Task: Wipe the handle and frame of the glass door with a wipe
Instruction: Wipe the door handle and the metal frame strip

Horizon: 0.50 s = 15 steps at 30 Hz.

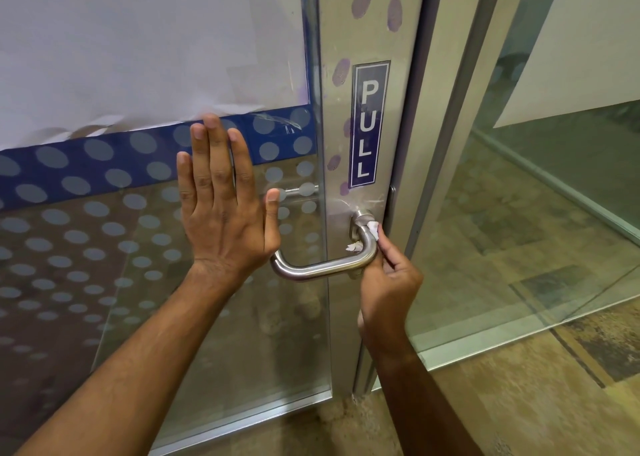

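My right grip [377, 265] pinches the wipe [372, 228] against the bend of the handle [322, 268], just below its mount. The bar's long axis runs leftward from this grip, toward my left hand [225, 206], spread flat on the glass [207, 334]. The frame [337, 126] rises above, beside the PULL sign [369, 123]; tiled floor [519, 403] beyond.

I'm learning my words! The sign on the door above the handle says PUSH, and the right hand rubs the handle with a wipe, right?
Not quite: the head view shows the sign says PULL. The right hand does rub the handle with a wipe.
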### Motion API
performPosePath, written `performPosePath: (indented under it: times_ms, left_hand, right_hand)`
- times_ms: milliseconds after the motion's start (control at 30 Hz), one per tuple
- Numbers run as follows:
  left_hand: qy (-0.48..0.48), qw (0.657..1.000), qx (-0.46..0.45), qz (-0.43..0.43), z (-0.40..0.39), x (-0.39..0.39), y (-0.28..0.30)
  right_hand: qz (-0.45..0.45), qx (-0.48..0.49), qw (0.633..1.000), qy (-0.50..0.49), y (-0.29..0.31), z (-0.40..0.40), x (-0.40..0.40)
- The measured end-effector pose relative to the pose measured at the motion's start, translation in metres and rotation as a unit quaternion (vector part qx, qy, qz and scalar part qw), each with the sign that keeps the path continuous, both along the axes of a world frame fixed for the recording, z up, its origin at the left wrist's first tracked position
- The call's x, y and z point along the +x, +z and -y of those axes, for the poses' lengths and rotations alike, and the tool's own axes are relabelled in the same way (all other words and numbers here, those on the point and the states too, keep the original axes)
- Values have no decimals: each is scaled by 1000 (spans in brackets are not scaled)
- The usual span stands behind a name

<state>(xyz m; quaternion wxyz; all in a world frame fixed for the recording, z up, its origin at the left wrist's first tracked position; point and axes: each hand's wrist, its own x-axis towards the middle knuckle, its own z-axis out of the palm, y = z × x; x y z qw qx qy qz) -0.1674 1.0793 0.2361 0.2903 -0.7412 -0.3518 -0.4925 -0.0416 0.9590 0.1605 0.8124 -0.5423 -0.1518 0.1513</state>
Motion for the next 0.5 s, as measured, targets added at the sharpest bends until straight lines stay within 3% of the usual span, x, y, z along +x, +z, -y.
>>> performPosePath:
  times_ms: [100, 200, 267, 333, 400, 433, 500]
  left_hand:
    - [-1, 1000, 2, 4, -1, 0, -1]
    - [-4, 1000, 0, 2, -1, 0, -2]
    - [-5, 1000, 0, 2, -1, 0, -1]
    - [-6, 1000, -3, 5, -1, 0, -1]
    - [-5, 1000, -6, 5, -1, 0, -1]
    - [-4, 1000, -6, 5, -1, -1, -1]
    - [-5, 1000, -7, 6, -2, 0, 0]
  right_hand:
    - [-205, 60, 976, 38, 10, -3, -5]
    - [-400, 162, 897, 95, 21, -1, -3]
    - [-477, 196, 848, 122, 25, -2, -2]
    - [-508, 212, 822, 143, 24, -5, -1]
    - [-476, 196, 844, 149, 21, -6, -1]
    - [-427, 173, 875, 145, 17, -5, -1]
    - [-248, 79, 958, 121, 6, 0, 1]
